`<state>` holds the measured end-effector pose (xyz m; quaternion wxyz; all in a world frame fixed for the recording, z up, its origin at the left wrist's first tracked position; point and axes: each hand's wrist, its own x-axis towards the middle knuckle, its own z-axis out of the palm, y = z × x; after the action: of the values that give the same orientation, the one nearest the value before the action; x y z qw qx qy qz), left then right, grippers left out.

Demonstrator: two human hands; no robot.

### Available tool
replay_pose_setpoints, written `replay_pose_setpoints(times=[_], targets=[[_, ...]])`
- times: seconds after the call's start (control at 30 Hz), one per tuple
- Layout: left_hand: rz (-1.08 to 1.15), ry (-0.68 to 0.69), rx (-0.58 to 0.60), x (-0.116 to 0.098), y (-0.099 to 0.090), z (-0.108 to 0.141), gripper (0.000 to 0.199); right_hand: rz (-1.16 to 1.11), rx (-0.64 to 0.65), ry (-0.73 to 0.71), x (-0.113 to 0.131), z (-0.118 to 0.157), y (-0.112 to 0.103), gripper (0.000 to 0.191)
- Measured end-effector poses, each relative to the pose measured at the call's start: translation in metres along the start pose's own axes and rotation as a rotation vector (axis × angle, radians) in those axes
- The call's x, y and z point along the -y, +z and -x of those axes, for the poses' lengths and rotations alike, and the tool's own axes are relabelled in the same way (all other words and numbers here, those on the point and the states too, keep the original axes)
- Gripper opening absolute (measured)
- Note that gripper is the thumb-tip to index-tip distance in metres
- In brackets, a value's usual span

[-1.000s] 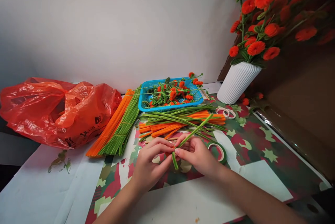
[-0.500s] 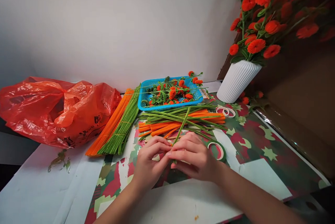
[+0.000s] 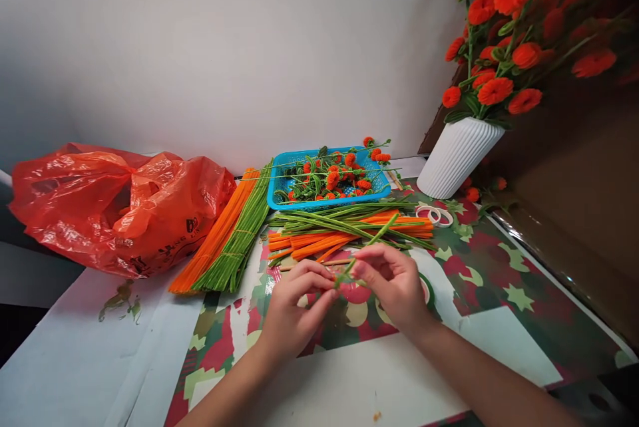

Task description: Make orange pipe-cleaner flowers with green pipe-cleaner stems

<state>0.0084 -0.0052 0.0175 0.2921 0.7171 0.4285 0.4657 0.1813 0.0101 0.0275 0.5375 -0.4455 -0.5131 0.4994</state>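
Note:
A green pipe cleaner slants up from between my two hands, its lower end bent or curled and partly blurred. My left hand pinches that lower end between thumb and fingertips, where a speck of orange shows. With thumb and forefinger, my right hand grips the same pipe cleaner a little higher up. Just beyond my hands lie loose orange pipe cleaners and green pipe cleaners. A roll of green tape is partly hidden behind my right hand.
A blue basket holds orange flowers and green stems. Left of it lie an orange bundle, a green bundle and a red plastic bag. White tape rings and a white vase with orange flowers stand at right.
My right hand has shifted up and right, turning so its thumb and forefinger pinch the pipe cleaner. The pipe cleaner leans further right. The whole view has shifted slightly.

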Motion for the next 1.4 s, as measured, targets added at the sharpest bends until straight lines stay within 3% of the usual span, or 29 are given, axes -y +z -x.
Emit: replay_pose_setpoints(times=[0.1,0.23,0.3,0.6,0.7,0.9,1.13,1.2,1.4], targets=[[0.208,-0.220,-0.080,0.001,-0.001,-0.003,0.013,-0.046,-0.081,0.027,-0.005,-0.001,0.002,0.021],[0.385,-0.352,-0.032,0.000,0.001,-0.004,0.020,-0.159,0.125,0.195,-0.011,-0.002,0.009,0.029],[0.432,-0.397,-0.014,0.000,0.001,-0.003,0.022,-0.134,0.138,0.214,-0.010,-0.001,0.010,0.026],[0.650,-0.570,0.234,-0.003,-0.005,-0.005,0.032,-0.006,0.188,-0.121,-0.005,0.003,0.005,0.006],[0.652,-0.604,0.213,-0.008,-0.003,-0.005,0.034,0.021,0.213,-0.221,-0.001,0.005,0.005,0.007],[0.589,-0.541,0.147,-0.010,0.004,-0.002,0.030,0.119,0.287,-0.145,0.001,0.013,0.008,0.007],[0.393,-0.343,0.035,-0.007,0.008,0.001,0.013,0.174,0.213,-0.094,-0.004,0.015,0.014,0.005],[0.345,-0.310,-0.009,-0.005,0.007,0.001,0.014,0.176,0.182,-0.157,-0.003,0.016,0.015,0.005],[0.190,-0.235,-0.123,-0.005,0.003,0.000,0.014,0.235,0.147,-0.542,-0.003,0.016,0.015,0.019]])
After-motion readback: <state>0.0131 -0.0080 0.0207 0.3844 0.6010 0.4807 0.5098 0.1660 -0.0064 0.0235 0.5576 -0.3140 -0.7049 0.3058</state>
